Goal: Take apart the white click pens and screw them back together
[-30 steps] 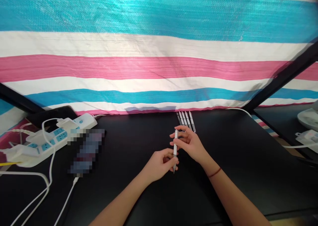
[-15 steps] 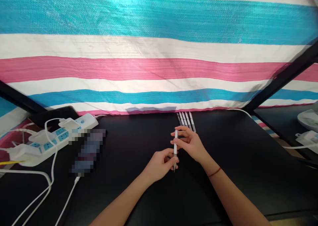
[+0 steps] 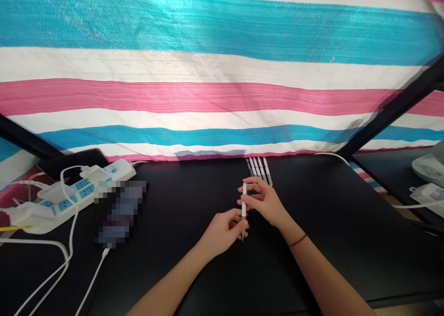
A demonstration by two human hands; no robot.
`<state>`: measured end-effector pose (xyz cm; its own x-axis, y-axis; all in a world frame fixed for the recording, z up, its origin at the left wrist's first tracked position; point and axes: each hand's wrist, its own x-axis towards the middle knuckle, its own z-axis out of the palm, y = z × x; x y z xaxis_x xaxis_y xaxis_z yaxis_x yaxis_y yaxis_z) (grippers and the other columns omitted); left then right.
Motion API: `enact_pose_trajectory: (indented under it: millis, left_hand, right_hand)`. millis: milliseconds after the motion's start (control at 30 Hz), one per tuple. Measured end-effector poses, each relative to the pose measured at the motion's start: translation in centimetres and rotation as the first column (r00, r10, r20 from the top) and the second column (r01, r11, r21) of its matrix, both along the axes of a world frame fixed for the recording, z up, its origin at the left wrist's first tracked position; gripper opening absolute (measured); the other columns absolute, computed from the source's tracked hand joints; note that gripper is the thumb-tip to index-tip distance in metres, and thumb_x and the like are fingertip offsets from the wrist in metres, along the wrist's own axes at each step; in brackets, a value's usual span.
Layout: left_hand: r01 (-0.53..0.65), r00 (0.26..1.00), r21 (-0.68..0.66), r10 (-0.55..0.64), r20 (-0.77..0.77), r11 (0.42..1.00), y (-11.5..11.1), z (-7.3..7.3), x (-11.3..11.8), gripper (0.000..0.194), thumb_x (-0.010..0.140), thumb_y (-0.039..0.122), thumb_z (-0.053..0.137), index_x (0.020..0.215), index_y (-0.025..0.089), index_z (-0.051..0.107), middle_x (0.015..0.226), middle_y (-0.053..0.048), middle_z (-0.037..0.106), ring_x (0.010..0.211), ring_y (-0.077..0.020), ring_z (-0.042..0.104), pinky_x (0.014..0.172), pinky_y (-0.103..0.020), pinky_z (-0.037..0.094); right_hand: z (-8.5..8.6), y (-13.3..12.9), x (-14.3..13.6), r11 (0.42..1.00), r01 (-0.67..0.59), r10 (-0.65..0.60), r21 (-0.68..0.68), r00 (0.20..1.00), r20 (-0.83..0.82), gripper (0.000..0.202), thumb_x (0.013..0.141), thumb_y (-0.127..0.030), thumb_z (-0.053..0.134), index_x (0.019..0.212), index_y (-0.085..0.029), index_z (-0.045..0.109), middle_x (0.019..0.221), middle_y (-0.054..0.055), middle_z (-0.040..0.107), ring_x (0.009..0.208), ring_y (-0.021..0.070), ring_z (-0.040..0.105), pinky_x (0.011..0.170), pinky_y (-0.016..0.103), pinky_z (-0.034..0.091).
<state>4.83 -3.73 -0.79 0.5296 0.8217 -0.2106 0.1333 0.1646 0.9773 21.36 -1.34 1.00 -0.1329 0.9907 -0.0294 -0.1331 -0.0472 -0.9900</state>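
A white pen [image 3: 244,207] with a grey lower part is held between both hands, its tip pointing down toward me. My left hand [image 3: 227,230] pinches the grey lower end near the tip. Around the white upper barrel, the fingers of my right hand [image 3: 262,200] are closed. Just beyond my right hand, several similar white and grey pens [image 3: 258,169] lie side by side on the black table [image 3: 180,191], near its back edge. My right fingers partly hide the held pen's far side.
At the left are a white power strip [image 3: 86,191] with plugs and cables, and a blurred phone [image 3: 120,214] on a white cable. A striped sheet [image 3: 208,98] hangs behind the table. A white device [image 3: 430,193] sits at the far right.
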Motion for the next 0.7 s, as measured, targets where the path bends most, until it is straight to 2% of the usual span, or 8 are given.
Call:
enact_pose_trajectory:
  millis: [100, 200, 333, 467, 567, 700]
  left_hand:
    - [-0.004, 1.000, 0.002, 0.004, -0.003, 1.000, -0.01, 0.15, 0.02, 0.030, 0.082, 0.039, 0.057, 0.100, 0.015, 0.061, 0.081, -0.005, 0.065, 0.068, -0.0158, 0.064, 0.064, -0.028, 0.053]
    - [0.002, 1.000, 0.010, -0.002, -0.015, 1.000, 0.00, 0.29, 0.03, 0.029, 0.082, 0.038, 0.057, 0.099, 0.015, 0.061, 0.079, -0.004, 0.065, 0.068, -0.0159, 0.064, 0.064, -0.028, 0.053]
    - [0.001, 1.000, 0.013, -0.001, -0.006, 1.000, -0.01, 0.22, 0.06, 0.028, 0.083, 0.037, 0.056, 0.099, 0.015, 0.061, 0.080, -0.004, 0.065, 0.067, -0.0156, 0.064, 0.063, -0.027, 0.053]
    - [0.005, 1.000, 0.028, -0.005, -0.013, 1.000, -0.01, 0.07, 0.03, 0.026, 0.083, 0.036, 0.056, 0.099, 0.015, 0.061, 0.080, -0.004, 0.065, 0.068, -0.0160, 0.065, 0.063, -0.027, 0.053]
    - [0.001, 1.000, 0.023, -0.001, -0.001, 1.000, 0.05, 0.06, -0.01, 0.029, 0.083, 0.037, 0.055, 0.101, 0.015, 0.060, 0.080, -0.005, 0.065, 0.067, -0.0156, 0.065, 0.063, -0.027, 0.052]
    - [0.002, 1.000, 0.012, -0.002, -0.006, 1.000, 0.10, 0.05, -0.02, 0.029, 0.082, 0.038, 0.057, 0.098, 0.015, 0.061, 0.079, -0.004, 0.065, 0.068, -0.0159, 0.065, 0.063, -0.027, 0.053]
  right_hand:
    - [-0.09, 0.04, -0.03, 0.999, 0.032, -0.032, 0.009, 0.999, 0.010, 0.050, 0.069, -0.034, 0.074, 0.112, -0.024, 0.051, 0.103, 0.007, 0.064, 0.072, 0.0222, 0.070, 0.055, 0.032, 0.059]
    - [-0.11, 0.01, -0.07, 1.000, 0.026, -0.026, 0.014, 1.000, 0.015, 0.046, 0.068, -0.036, 0.074, 0.107, -0.022, 0.053, 0.100, 0.007, 0.064, 0.072, 0.0231, 0.070, 0.054, 0.032, 0.059]
    - [-0.02, -0.08, -0.06, 0.999, 0.041, -0.042, 0.028, 0.999, 0.033, 0.048, 0.070, -0.036, 0.073, 0.111, -0.023, 0.051, 0.104, 0.008, 0.063, 0.073, 0.0228, 0.071, 0.056, 0.033, 0.060]
    - [0.02, -0.12, -0.12, 0.998, 0.038, -0.041, 0.051, 0.997, 0.063, 0.042, 0.071, -0.034, 0.072, 0.106, -0.021, 0.053, 0.100, 0.007, 0.062, 0.073, 0.0234, 0.071, 0.054, 0.032, 0.060]
    - [-0.07, -0.06, -0.26, 0.995, 0.074, -0.078, 0.066, 0.995, 0.069, 0.049, 0.070, -0.038, 0.072, 0.112, -0.022, 0.050, 0.103, 0.008, 0.062, 0.071, 0.0224, 0.070, 0.054, 0.032, 0.060]
    - [-0.21, 0.01, -0.36, 0.995, 0.070, -0.074, 0.072, 0.995, 0.065, 0.044, 0.070, -0.038, 0.072, 0.104, -0.021, 0.051, 0.098, 0.006, 0.062, 0.070, 0.0224, 0.070, 0.051, 0.030, 0.059]
